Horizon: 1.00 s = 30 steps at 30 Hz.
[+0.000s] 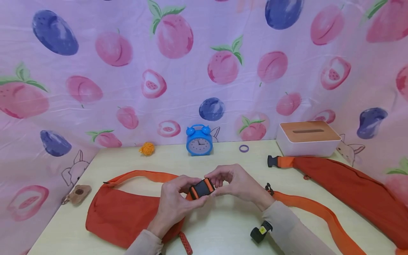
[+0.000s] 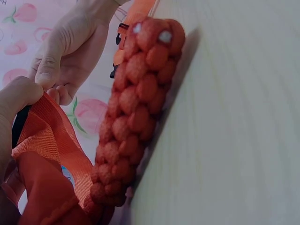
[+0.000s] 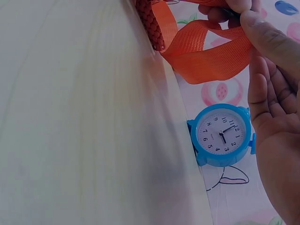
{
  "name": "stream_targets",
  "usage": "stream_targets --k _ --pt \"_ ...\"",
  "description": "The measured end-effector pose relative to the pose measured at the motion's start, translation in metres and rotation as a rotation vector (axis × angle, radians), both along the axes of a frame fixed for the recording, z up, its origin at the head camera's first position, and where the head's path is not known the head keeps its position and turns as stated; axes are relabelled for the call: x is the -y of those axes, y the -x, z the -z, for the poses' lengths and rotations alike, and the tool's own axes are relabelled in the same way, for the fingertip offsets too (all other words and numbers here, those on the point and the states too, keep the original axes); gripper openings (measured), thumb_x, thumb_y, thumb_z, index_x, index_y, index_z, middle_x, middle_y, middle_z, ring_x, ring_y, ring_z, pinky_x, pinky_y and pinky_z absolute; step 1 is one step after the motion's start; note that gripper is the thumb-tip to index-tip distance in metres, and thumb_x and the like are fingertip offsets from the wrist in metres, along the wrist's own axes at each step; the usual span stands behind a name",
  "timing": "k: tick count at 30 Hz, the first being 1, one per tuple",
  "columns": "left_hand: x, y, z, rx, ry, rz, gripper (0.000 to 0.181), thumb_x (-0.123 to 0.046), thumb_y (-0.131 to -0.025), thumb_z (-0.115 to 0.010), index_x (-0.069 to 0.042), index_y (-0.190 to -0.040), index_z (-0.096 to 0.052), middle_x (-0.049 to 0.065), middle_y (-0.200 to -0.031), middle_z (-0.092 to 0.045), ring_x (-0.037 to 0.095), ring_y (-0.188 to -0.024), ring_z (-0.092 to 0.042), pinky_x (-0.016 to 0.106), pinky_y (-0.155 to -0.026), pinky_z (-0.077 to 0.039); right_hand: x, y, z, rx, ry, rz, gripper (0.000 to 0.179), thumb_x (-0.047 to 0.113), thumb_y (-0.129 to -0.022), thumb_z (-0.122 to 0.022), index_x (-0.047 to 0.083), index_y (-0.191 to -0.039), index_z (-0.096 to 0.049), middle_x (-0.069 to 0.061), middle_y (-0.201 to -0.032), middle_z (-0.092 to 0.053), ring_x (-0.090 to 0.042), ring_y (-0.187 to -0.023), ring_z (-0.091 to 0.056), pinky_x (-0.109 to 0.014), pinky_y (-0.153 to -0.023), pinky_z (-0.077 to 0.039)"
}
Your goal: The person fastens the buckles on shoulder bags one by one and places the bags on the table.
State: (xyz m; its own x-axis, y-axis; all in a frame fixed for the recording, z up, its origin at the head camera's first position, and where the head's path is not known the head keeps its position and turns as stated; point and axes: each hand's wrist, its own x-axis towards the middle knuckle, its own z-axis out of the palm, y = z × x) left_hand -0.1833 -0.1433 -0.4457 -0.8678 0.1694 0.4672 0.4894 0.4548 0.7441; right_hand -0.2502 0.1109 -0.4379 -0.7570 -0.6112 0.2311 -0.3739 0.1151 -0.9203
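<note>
Between my hands in the head view is a black plastic side-release buckle [image 1: 202, 188] with orange webbing at its ends. My left hand [image 1: 174, 200] grips its left end between thumb and fingers. At its right end, my right hand [image 1: 239, 185] pinches the edge with thumb and fingertips. The orange strap [image 3: 211, 58] loops down from the fingers in the right wrist view. It belongs to a red bag [image 1: 124, 212] lying partly under my left forearm. A braided red cord pull [image 2: 131, 103] hangs from the bag and stands large in the left wrist view.
A second red bag [image 1: 347, 191] with a buckle half [image 1: 273, 161] and an orange strap [image 1: 315, 207] lies at right. A white tissue box [image 1: 307, 141], blue alarm clock [image 1: 199, 143], purple ring [image 1: 244, 148] and orange knitted piece [image 1: 147, 149] line the back. A brown charm [image 1: 79, 194] lies left.
</note>
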Motion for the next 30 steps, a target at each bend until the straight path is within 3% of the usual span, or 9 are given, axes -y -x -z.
stream_targets --k 12,19,25,30 --pt "0.0006 0.0015 -0.0008 -0.010 0.018 0.002 0.047 -0.018 -0.079 -0.104 -0.021 -0.120 -0.083 -0.010 -0.106 -0.079 0.003 -0.080 -0.074 0.027 -0.079 -0.066 -0.0013 0.0020 0.0009 -0.017 -0.008 0.014 0.047 0.010 -0.085 -0.098 0.018 -0.129 -0.082 -0.011 -0.101 -0.073 -0.032 -0.095 -0.065 -0.035 -0.087 -0.059" --pt "0.0012 0.0017 -0.0004 -0.002 0.030 0.004 0.048 -0.018 -0.079 -0.104 -0.023 -0.122 -0.082 -0.010 -0.107 -0.079 0.003 -0.082 -0.073 0.027 -0.081 -0.066 -0.0033 0.0011 0.0012 -0.026 -0.020 0.022 0.049 0.015 -0.085 -0.099 0.024 -0.129 -0.081 -0.011 -0.105 -0.073 -0.033 -0.098 -0.065 -0.046 -0.091 -0.058" --pt "0.0023 0.0032 0.0003 0.004 0.028 0.028 0.050 -0.019 -0.080 -0.104 -0.023 -0.124 -0.080 -0.011 -0.110 -0.078 0.006 -0.084 -0.073 0.028 -0.082 -0.066 -0.0029 0.0025 -0.0003 -0.033 -0.063 -0.023 0.047 0.015 -0.089 -0.096 0.023 -0.132 -0.077 -0.006 -0.115 -0.074 -0.032 -0.104 -0.065 -0.041 -0.091 -0.058" --pt "0.0047 0.0044 0.0005 -0.025 0.025 0.046 0.054 -0.023 -0.080 -0.103 -0.019 -0.127 -0.078 -0.008 -0.112 -0.078 0.012 -0.089 -0.074 0.039 -0.082 -0.068 -0.0042 0.0046 -0.0021 -0.069 -0.129 -0.062 0.052 0.017 -0.091 -0.094 0.021 -0.137 -0.071 -0.004 -0.129 -0.073 -0.030 -0.115 -0.066 -0.043 -0.096 -0.059"
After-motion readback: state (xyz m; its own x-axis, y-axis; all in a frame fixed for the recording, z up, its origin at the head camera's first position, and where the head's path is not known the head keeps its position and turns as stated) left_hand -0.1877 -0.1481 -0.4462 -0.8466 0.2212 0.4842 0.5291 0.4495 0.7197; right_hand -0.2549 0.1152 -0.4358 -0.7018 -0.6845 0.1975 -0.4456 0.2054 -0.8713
